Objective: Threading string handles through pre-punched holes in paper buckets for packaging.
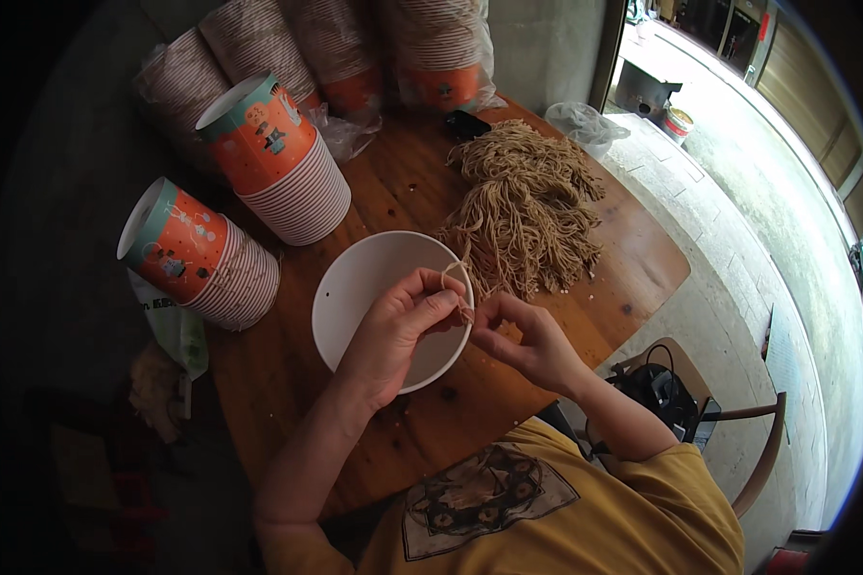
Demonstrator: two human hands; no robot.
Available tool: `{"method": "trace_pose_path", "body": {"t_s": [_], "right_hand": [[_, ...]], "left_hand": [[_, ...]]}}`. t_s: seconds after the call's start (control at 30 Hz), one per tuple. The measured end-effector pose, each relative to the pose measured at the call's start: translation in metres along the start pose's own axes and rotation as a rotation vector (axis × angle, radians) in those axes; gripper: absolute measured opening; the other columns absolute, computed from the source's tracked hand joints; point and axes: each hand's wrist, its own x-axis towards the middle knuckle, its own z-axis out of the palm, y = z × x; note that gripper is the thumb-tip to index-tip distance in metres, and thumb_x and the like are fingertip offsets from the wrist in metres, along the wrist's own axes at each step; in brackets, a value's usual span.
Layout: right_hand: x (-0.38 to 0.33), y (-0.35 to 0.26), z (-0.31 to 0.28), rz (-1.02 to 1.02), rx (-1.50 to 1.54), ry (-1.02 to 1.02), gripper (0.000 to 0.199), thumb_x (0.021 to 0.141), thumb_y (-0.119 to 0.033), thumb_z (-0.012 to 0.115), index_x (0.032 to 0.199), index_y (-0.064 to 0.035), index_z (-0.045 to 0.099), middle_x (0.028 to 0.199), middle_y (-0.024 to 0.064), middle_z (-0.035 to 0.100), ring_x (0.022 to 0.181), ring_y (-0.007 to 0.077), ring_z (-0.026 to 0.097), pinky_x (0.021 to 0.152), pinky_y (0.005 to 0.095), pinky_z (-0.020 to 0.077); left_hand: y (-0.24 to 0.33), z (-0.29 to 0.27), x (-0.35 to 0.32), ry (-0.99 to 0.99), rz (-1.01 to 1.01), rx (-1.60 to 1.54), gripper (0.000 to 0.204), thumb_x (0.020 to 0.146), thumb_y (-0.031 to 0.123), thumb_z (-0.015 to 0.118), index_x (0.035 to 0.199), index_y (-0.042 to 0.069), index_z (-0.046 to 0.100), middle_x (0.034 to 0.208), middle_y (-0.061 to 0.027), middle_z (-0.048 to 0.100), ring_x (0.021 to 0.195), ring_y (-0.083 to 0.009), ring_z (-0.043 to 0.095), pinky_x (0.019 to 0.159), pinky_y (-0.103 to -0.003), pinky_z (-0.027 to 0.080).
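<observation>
A white round paper tub [350,302] stands mouth-up on the wooden table in front of me. My left hand [414,309] reaches over its mouth and pinches a thin beige cord [463,269] between thumb and fingers at the right side of the rim. Just outside that rim, my right hand [523,331] is closed, fingertips drawn together beside the cord. What lies between those right fingertips is too small to make out. Behind both hands spreads a heap of beige cords [532,211], some strands trailing toward the tub.
Nested orange-and-teal paper tubs [288,158] lean at the left, with another stack [197,254] nearer. Plastic-wrapped stacks [438,57] line the wall. A clear plastic bag [585,126] sits past the cords. At right, a wooden chair [765,450] holds a black bag [664,393].
</observation>
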Motion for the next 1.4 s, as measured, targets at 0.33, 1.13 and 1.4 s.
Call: {"method": "trace_pose_path", "body": {"t_s": [0.33, 1.13, 1.4], "right_hand": [[-0.001, -0.005, -0.024, 0.302, 0.938, -0.001, 0.006, 0.089, -0.014, 0.052, 0.089, -0.0086, 0.049, 0.071, -0.0036, 0.045, 0.055, 0.0019, 0.039, 0.044, 0.0175, 0.0316], [0.029, -0.036, -0.045, -0.531, -0.809, -0.04, 0.013, 0.076, -0.016, 0.067, 0.081, -0.0105, 0.056, 0.078, 0.0042, 0.051, 0.079, 0.0238, 0.051, 0.071, 0.0353, 0.0402], [0.027, -0.019, -0.041, -0.45, -0.773, 0.07, 0.02, 0.077, -0.006, 0.064, 0.097, -0.0086, 0.058, 0.083, 0.0059, 0.055, 0.08, 0.0246, 0.054, 0.073, 0.0359, 0.0444]], "left_hand": [[-0.003, 0.001, 0.002, 0.02, -0.049, -0.031, 0.009, 0.093, 0.013, 0.053, 0.099, 0.006, 0.054, 0.089, -0.0025, 0.061, 0.085, -0.0094, 0.059, 0.083, -0.025, 0.046], [0.0, 0.011, 0.004, 0.006, -0.057, 0.152, 0.012, 0.095, 0.015, 0.05, 0.101, 0.004, 0.053, 0.088, 0.0005, 0.057, 0.082, -0.0057, 0.055, 0.079, -0.023, 0.046], [0.005, 0.014, -0.004, -0.06, -0.116, 0.203, 0.026, 0.091, 0.014, 0.057, 0.112, 0.002, 0.047, 0.091, -0.001, 0.056, 0.086, -0.0066, 0.053, 0.083, -0.022, 0.043]]}}
